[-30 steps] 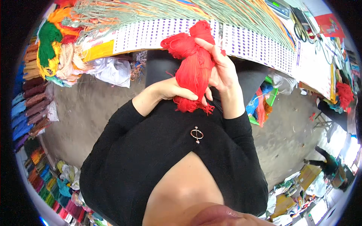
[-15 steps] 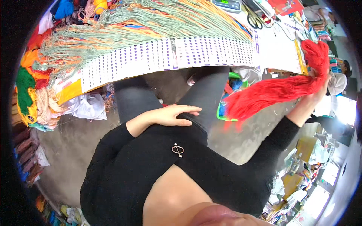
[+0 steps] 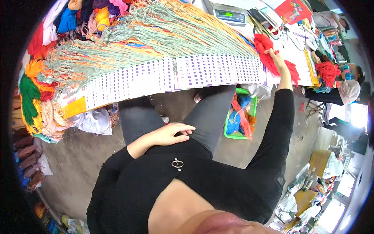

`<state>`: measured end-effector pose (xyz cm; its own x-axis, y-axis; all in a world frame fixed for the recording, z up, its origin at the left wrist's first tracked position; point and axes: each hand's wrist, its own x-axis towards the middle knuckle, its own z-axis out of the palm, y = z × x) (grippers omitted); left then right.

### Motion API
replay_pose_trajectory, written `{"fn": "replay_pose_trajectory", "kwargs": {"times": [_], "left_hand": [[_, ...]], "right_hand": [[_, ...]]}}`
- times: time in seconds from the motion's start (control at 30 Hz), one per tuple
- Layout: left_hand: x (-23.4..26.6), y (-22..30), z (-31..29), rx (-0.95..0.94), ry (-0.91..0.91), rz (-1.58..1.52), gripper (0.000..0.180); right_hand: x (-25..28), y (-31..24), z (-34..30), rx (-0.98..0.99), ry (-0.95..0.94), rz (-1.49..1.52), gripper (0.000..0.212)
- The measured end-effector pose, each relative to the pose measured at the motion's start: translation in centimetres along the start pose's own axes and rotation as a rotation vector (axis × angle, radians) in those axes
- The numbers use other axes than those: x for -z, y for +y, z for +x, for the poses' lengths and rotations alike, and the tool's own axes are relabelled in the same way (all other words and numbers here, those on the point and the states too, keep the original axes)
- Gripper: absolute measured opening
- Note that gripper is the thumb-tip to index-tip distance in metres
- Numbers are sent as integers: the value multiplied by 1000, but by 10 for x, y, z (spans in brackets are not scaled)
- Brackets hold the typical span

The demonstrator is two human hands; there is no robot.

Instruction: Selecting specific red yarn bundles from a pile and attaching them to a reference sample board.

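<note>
- While the left hand rests on the lap at 7 o'clock, just off the middle of the view, its fingers lie out straight and its thumb stands apart.
- Two dark grey trouser legs reach under the table.
- One green basket sits at 3 o'clock, with blue, pink and brown yarn inside.
- At 2 o'clock the right hand has its fingers bent over one red yarn bundle on the table; I cannot tell how firmly they close.
- That bundle's long axis slants from 11 to 5 o'clock, its loose end toward 5; the hand hides its middle.
- Two dotted sheets line the table edge from 10 to 1 o'clock, the right one ending beside the bundle.
- One white plastic bag hangs low at 9 o'clock.
- Beyond the sheets, green and orange strands spread across 11 and 12 o'clock, reaching close to the bundle.
- One scale stands at 1 o'clock.
- Farther off, between 2 and 3 o'clock, is another red hank, with a person beyond.
</note>
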<state>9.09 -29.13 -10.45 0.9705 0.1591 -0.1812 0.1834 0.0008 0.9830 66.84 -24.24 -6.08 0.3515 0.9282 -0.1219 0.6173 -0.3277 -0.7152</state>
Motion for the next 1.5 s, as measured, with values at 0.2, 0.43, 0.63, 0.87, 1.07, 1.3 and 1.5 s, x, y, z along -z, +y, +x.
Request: {"fn": "replay_pose_trajectory", "kwargs": {"times": [0.2, 0.43, 0.63, 0.87, 1.07, 1.3, 1.5], "left_hand": [[4, -9, -10, 13, 84, -32, 36], [10, -4, -7, -16, 72, -71, 34], [16, 15, -13, -10, 107, -244, 32], [26, 8, -34, -183, -66, -921, 62], [36, 18, -88, -324, 621, -1085, 41], [68, 23, -104, -326, 797, -896, 47], [71, 36, -107, -332, 718, -883, 43]], "right_hand": [[76, 37, -27, -169, 473, 174, 45], [208, -15, -167, 264, 1315, 96, 41], [71, -200, -220, 124, 753, -1, 41], [-211, -306, -238, -285, -1088, 645, 33], [-305, -321, -227, 86, -1253, 736, 27], [-326, -312, -227, -77, -847, 916, 20], [-334, -308, -227, -41, -688, 990, 20]]}}
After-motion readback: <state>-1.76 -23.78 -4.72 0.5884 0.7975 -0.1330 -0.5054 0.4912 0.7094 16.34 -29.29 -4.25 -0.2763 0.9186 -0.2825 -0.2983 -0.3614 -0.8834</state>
